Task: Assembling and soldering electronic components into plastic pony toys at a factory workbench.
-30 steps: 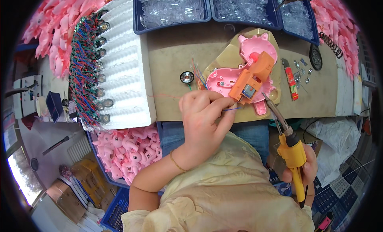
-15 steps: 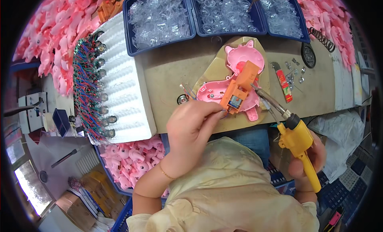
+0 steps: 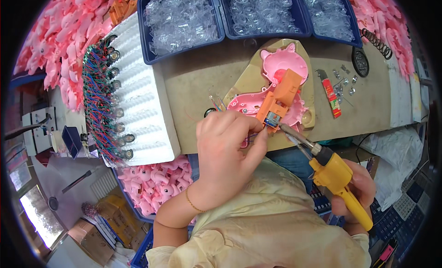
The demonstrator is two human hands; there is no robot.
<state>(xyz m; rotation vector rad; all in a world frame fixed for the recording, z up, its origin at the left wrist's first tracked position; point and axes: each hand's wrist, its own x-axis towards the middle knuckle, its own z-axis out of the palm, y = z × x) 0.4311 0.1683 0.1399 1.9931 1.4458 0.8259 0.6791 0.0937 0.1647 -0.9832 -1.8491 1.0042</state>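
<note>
My left hand (image 3: 228,150) pinches a thin wire, its fingertips at the lower edge of an orange plastic housing (image 3: 286,89). A small blue-and-metal part (image 3: 272,118) sits in the housing's opening. My right hand (image 3: 361,189) grips a yellow soldering gun (image 3: 333,172) by its handle. Its metal tip reaches the lower right of that opening, close to my left fingertips; whether it touches is too small to tell. Beneath the housing lies a pink toy half-shell (image 3: 283,60), set in a tan holder (image 3: 301,49). My left hand partly hides a small round speaker (image 3: 210,112).
Blue bins (image 3: 221,19) of clear plastic parts line the back. At left, a white foam tray (image 3: 142,106) carries wired speakers (image 3: 115,83). Right of the holder lie a red-and-yellow cutter knife (image 3: 330,95), metal bits (image 3: 340,89) and a coiled spring (image 3: 375,42). Pink toys (image 3: 154,182) fill a lower-left crate.
The soldering gun has moved left and down, bringing its tip to the small part in the housing. My left hand has shifted slightly right, still pinching.
</note>
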